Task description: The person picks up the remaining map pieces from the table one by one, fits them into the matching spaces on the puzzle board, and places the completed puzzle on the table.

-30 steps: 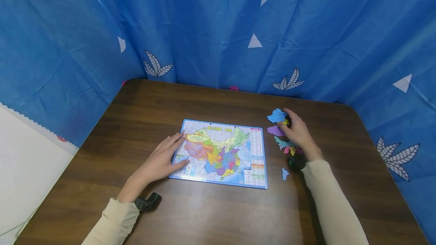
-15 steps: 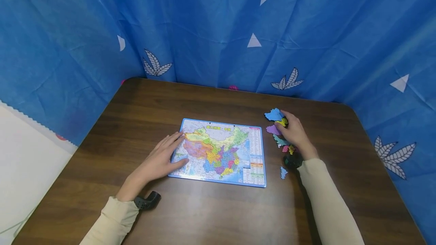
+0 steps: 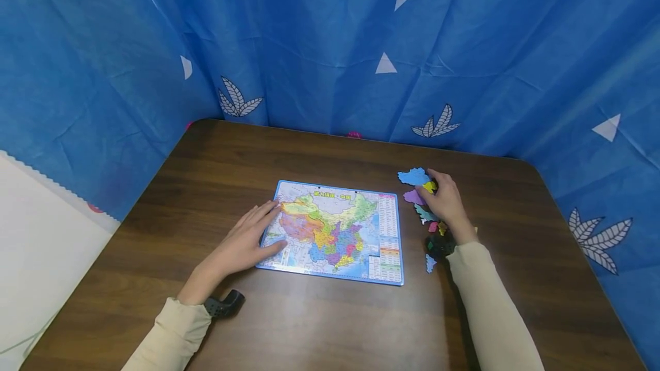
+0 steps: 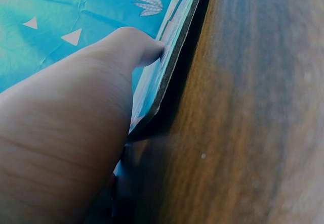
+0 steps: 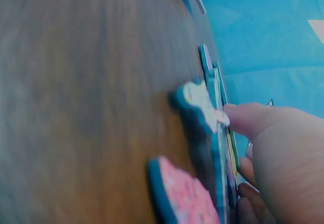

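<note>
My left hand (image 3: pixel 246 239) rests on the left side of a map puzzle board (image 3: pixel 335 233), fingers spread and thumb over its edge. In the left wrist view, the thumb (image 4: pixel 129 47) touches the board near its corner. At right, my right hand (image 3: pixel 450 202) pinches a small yellow puzzle piece (image 3: pixel 430 186) between thumb and curled fingers. A larger blue puzzle piece (image 3: pixel 412 176) lies against its fingertips, partly overlapped by the yellow one. Just below the thumb are a purple piece (image 3: pixel 414 197) and a teal piece (image 3: pixel 425 214).
Pink (image 3: pixel 433 227) and yellow-brown (image 3: pixel 442 228) pieces lie near the right wrist's black camera (image 3: pixel 439 245). A pale blue piece (image 3: pixel 430 263) sits closer to the front. The wooden table (image 3: pixel 319 325) ends at a blue curtain (image 3: pixel 319 44).
My right hand has shifted slightly left, and the blue piece has slid left with it, showing more. The purple piece is less covered on its left. My left hand has stayed put.
</note>
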`<state>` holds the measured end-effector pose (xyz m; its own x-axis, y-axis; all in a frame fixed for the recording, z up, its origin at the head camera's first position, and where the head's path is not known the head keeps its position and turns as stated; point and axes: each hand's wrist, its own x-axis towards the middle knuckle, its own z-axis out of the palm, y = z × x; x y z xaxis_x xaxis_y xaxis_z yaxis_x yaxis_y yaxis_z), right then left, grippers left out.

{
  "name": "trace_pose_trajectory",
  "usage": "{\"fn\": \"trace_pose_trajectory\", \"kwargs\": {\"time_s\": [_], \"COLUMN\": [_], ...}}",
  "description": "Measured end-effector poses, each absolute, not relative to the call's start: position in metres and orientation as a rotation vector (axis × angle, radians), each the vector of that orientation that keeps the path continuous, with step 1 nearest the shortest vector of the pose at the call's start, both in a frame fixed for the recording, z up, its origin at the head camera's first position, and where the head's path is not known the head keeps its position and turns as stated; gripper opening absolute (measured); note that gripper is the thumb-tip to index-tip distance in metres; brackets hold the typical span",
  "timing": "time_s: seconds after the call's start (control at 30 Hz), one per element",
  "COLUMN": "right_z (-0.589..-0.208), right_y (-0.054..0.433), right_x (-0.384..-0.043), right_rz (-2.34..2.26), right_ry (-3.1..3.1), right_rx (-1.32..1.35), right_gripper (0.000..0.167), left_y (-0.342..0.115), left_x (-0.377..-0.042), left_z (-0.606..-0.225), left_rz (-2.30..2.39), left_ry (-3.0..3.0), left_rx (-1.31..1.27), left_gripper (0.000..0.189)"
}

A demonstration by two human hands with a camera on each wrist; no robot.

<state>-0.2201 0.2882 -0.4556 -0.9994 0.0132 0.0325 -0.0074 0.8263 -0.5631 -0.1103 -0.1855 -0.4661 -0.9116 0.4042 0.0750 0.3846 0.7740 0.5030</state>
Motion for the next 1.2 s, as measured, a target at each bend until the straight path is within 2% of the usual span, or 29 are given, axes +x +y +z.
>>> {"fn": "trace_pose_trajectory", "kwargs": {"time_s": [0.37,1.2], "right_z": [-0.461,-0.468], "right_y": [0.284,0.285], "right_x": [-0.214,-0.205], "right_rz": [0.920,0.998], "right_ry": [-2.893,-2.655], "right_rx": [-0.029,-0.165], "right_gripper": [0.062,0.059], "left_y": [-0.187,-0.185], "left_x": [-0.111,-0.110], "left_z": [-0.465,-0.466], "left_rz": [0.799,0.795], "left_ry": [2.921,2.917], "left_rx": [0.651,0.645], "left_gripper": [0.085,0.087]}}
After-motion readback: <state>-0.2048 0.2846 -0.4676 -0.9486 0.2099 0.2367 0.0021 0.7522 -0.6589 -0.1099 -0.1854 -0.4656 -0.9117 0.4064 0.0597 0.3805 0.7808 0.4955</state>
